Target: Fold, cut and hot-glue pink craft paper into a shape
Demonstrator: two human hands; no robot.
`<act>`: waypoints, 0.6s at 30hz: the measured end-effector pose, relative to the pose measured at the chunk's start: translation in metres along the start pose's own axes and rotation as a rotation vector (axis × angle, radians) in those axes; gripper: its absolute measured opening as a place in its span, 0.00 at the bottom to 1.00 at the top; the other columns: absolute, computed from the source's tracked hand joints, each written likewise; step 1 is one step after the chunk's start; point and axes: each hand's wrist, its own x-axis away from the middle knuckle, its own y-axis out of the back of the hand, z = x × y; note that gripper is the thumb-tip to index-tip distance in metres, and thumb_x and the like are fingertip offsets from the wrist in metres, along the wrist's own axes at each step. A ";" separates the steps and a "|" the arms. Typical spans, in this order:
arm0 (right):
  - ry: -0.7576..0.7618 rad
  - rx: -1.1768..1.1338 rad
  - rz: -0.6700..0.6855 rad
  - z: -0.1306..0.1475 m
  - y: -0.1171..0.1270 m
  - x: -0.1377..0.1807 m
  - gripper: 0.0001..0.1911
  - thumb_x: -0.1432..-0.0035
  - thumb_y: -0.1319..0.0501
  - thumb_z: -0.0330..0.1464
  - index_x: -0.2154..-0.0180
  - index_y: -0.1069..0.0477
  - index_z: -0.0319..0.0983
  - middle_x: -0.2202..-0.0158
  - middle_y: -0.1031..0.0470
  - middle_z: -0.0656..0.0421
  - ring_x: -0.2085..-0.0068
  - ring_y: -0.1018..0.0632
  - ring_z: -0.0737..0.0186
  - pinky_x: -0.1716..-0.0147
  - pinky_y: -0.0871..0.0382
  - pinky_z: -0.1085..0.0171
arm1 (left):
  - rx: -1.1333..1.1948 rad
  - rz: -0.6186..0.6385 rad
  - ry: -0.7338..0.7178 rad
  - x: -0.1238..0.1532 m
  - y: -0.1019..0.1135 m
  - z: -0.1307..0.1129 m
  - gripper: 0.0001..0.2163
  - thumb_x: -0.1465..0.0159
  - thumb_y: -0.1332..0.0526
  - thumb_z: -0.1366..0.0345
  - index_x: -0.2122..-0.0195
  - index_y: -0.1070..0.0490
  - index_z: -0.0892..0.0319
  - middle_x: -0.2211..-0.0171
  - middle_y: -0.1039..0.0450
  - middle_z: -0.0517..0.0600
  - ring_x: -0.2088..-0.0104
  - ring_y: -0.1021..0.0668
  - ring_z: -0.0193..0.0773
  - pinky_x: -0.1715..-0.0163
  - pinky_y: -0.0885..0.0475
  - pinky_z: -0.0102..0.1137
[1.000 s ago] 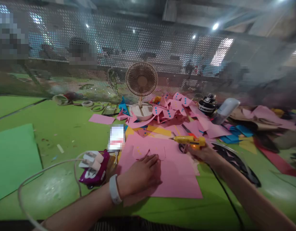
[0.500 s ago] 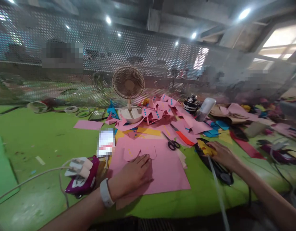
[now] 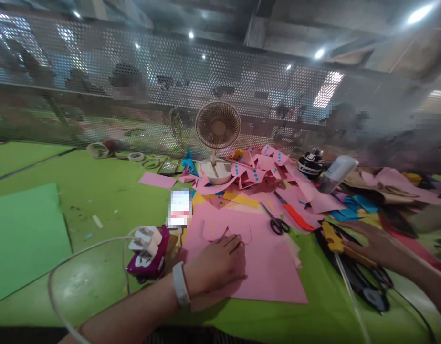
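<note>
My left hand (image 3: 218, 263), with a pale band on its wrist, lies flat on a pink paper sheet (image 3: 278, 277). Its fingertips touch a smaller cut pink piece (image 3: 220, 231) on that sheet. Over to the right, a yellow glue gun (image 3: 333, 237) rests on a black stand (image 3: 363, 286), a clear glue stick (image 3: 351, 286) trailing from it toward the front edge. My right hand (image 3: 385, 246) is over the gun's handle, fingers stretched out and apart. Black-handled scissors (image 3: 278, 225) and a red-handled cutter (image 3: 299, 217) lie beyond the sheet.
A small fan (image 3: 218, 126) stands at the back beside heaped pink paper cut-outs (image 3: 267, 165). On the left are a phone (image 3: 180, 209), a purple power strip (image 3: 149, 263) with a looping cable, and green sheets (image 3: 27, 239). A perforated metal screen (image 3: 159, 95) rises behind.
The view has swung left, so things sit further right. My right hand's fingers have spread from around the glue gun, which is now on the stand. My left hand stays on the paper.
</note>
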 end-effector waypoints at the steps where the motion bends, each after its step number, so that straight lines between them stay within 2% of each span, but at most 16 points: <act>1: 0.051 -0.019 0.006 0.020 0.002 -0.010 0.29 0.46 0.42 0.52 0.50 0.27 0.41 0.47 0.26 0.47 0.47 0.25 0.40 0.46 0.33 0.44 | 0.003 -0.007 -0.002 0.000 -0.001 0.000 0.30 0.35 0.42 0.47 0.40 0.39 0.66 0.39 0.37 0.62 0.39 0.34 0.51 0.39 0.41 0.41; 3: 0.136 -0.056 -0.008 0.070 -0.002 -0.033 0.28 0.40 0.46 0.50 0.45 0.31 0.41 0.43 0.29 0.47 0.44 0.28 0.45 0.44 0.35 0.47 | 0.014 -0.015 0.000 0.000 -0.003 -0.001 0.30 0.35 0.41 0.47 0.41 0.39 0.66 0.39 0.37 0.62 0.39 0.34 0.51 0.39 0.41 0.41; 6: 0.345 -0.054 0.083 0.154 -0.026 -0.069 0.31 0.36 0.50 0.51 0.41 0.34 0.38 0.40 0.33 0.45 0.39 0.33 0.45 0.40 0.41 0.46 | 0.050 -0.028 0.005 0.001 -0.005 -0.001 0.30 0.37 0.39 0.48 0.42 0.39 0.66 0.39 0.37 0.63 0.39 0.33 0.51 0.40 0.39 0.41; 9: 0.372 -0.013 0.158 0.218 -0.055 -0.099 0.37 0.37 0.53 0.55 0.37 0.40 0.37 0.35 0.41 0.44 0.36 0.38 0.43 0.40 0.43 0.46 | 0.072 -0.038 0.003 0.001 -0.006 0.000 0.30 0.37 0.39 0.48 0.42 0.38 0.66 0.40 0.37 0.64 0.40 0.33 0.52 0.40 0.38 0.43; 13: 0.381 0.007 0.229 0.261 -0.074 -0.126 0.40 0.37 0.57 0.57 0.36 0.41 0.37 0.33 0.45 0.45 0.33 0.45 0.42 0.39 0.47 0.46 | 0.080 -0.028 0.018 0.002 -0.005 -0.001 0.31 0.37 0.38 0.48 0.41 0.39 0.66 0.40 0.37 0.63 0.40 0.33 0.53 0.41 0.38 0.43; 18: 0.413 0.048 0.228 0.277 -0.081 -0.137 0.40 0.37 0.58 0.58 0.38 0.38 0.38 0.34 0.43 0.45 0.34 0.44 0.41 0.40 0.47 0.44 | 0.100 -0.018 0.035 0.002 -0.003 -0.002 0.31 0.37 0.38 0.49 0.41 0.39 0.68 0.41 0.35 0.63 0.41 0.32 0.53 0.41 0.37 0.44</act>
